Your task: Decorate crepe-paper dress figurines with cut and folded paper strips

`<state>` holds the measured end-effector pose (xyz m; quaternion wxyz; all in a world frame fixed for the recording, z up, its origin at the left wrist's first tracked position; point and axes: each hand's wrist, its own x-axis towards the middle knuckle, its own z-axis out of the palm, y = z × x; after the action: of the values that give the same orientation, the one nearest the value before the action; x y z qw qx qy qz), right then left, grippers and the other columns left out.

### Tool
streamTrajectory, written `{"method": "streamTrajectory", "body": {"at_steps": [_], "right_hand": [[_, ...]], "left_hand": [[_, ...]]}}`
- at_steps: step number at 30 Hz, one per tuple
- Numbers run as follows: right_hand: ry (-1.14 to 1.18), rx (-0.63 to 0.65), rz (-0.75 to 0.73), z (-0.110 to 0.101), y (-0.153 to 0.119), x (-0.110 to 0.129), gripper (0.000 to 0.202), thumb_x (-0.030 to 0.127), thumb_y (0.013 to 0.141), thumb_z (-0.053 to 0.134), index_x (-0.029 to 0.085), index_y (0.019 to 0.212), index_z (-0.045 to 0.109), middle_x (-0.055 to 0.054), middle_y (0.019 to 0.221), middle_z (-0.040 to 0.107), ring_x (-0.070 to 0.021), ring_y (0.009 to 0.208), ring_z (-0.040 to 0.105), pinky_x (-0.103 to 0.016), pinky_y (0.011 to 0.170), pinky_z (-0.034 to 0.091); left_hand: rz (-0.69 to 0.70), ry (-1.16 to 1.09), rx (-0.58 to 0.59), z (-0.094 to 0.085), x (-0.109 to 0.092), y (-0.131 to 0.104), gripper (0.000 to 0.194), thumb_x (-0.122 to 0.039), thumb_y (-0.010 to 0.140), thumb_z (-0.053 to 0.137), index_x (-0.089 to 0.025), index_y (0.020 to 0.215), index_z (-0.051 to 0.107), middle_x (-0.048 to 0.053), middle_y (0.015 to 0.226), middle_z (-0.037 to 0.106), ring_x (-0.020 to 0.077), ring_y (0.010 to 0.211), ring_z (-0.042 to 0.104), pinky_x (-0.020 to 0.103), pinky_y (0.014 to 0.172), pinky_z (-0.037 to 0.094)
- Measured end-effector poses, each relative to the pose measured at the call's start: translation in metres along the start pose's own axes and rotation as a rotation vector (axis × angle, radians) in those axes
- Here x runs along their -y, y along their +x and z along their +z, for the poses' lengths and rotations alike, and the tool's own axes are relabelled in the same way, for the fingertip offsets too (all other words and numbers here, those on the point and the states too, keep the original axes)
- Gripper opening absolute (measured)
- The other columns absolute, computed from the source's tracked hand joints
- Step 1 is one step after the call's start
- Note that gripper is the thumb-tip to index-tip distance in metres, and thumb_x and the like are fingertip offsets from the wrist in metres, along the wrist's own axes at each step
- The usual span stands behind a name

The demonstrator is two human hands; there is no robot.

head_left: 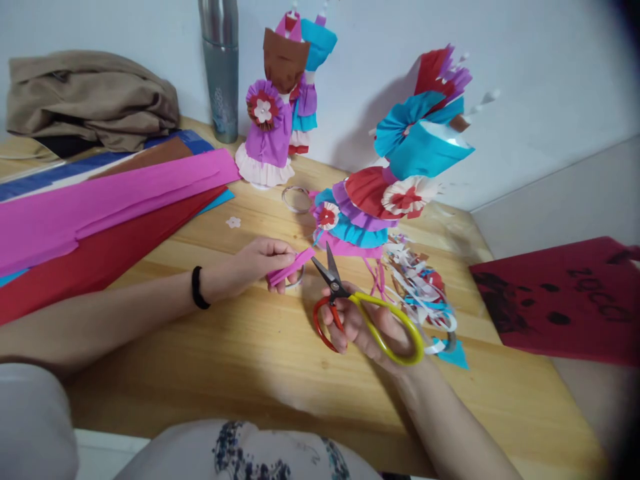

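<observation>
From the head view, we take the pink strip (pixel 291 267) as the centre of our clock face; it sits near the middle of the view, above the wooden table (pixel 225 360). Our left hand (pixel 263 260) grips it between thumb and fingers, its free end pointing toward 2 o'clock. A pale ring shows partly behind those fingers, and a black band (pixel 199 288) circles the wrist.

At 4 o'clock our right hand (pixel 367 341) is closed around the handles of the scissors (pixel 340 288), one loop red and the other yellow. The blades stand parted, tips just beside the strip's end; we cannot tell whether they touch it.

Between 1 and 2 o'clock leans a figure in a tiered paper dress (pixel 367 217), blue, purple, red and pink. At 3 o'clock lies a heap of paper scraps (pixel 420 283), and farther out that way a red bag (pixel 555 313). At 12 stands a figure in a purple dress (pixel 273 143); at 11, a bottle (pixel 221 90). Toward 10 we see a small white flower (pixel 233 222), pink sheets (pixel 125 193) over red ones, and a brown cloth (pixel 95 100).
</observation>
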<state>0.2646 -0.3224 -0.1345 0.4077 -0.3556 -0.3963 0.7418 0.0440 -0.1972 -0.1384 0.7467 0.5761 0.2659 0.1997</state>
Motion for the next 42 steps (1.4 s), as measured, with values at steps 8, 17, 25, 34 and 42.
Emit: {"method": "streamTrajectory", "body": {"at_steps": [8, 17, 25, 34, 42], "right_hand": [[0.049, -0.032, 0.020, 0.009, 0.000, -0.003, 0.050, 0.057, 0.081, 0.069, 0.022, 0.114, 0.056, -0.001, 0.081, 0.059, -0.0073, 0.046, 0.047, -0.022, 0.041, 0.036], [0.015, -0.036, 0.030, 0.011, 0.000, -0.008, 0.048, 0.055, 0.083, 0.067, 0.021, 0.115, 0.058, -0.001, 0.080, 0.059, -0.0068, 0.045, 0.048, -0.021, 0.041, 0.036], [0.018, -0.079, 0.057, 0.011, 0.000, -0.014, 0.051, 0.054, 0.079, 0.071, 0.018, 0.114, 0.060, -0.002, 0.080, 0.062, -0.0064, 0.042, 0.050, -0.020, 0.039, 0.035], [0.062, -0.078, 0.032, 0.011, 0.000, -0.011, 0.054, 0.058, 0.076, 0.075, 0.021, 0.112, 0.059, -0.002, 0.082, 0.065, -0.0078, 0.044, 0.054, -0.022, 0.043, 0.039], [0.126, -0.051, 0.060, 0.008, -0.004, -0.008, 0.050, 0.062, 0.080, 0.069, 0.020, 0.105, 0.060, 0.001, 0.075, 0.058, -0.0043, 0.041, 0.045, -0.018, 0.038, 0.034]], "left_hand": [[-0.049, 0.052, 0.022, 0.005, -0.007, -0.001, 0.027, -0.035, 0.084, 0.065, -0.012, 0.070, 0.062, 0.000, 0.058, 0.063, 0.0078, 0.050, 0.060, 0.016, 0.049, 0.047], [-0.041, -0.045, 0.061, 0.006, -0.002, -0.001, 0.026, -0.036, 0.085, 0.067, -0.011, 0.078, 0.066, 0.005, 0.074, 0.070, 0.0084, 0.054, 0.061, 0.018, 0.050, 0.047], [-0.051, -0.179, 0.139, 0.006, 0.000, -0.004, 0.056, -0.066, 0.082, 0.063, -0.010, 0.083, 0.066, 0.009, 0.077, 0.071, 0.0143, 0.057, 0.067, 0.023, 0.052, 0.051], [-0.058, -0.016, 0.077, 0.008, -0.001, -0.002, 0.018, -0.028, 0.081, 0.071, -0.012, 0.079, 0.064, 0.004, 0.069, 0.072, 0.0095, 0.054, 0.064, 0.018, 0.052, 0.050], [-0.015, 0.076, 0.155, 0.006, -0.001, -0.001, 0.018, -0.027, 0.085, 0.063, -0.012, 0.075, 0.062, 0.002, 0.069, 0.069, 0.0073, 0.053, 0.063, 0.016, 0.053, 0.050]]}}
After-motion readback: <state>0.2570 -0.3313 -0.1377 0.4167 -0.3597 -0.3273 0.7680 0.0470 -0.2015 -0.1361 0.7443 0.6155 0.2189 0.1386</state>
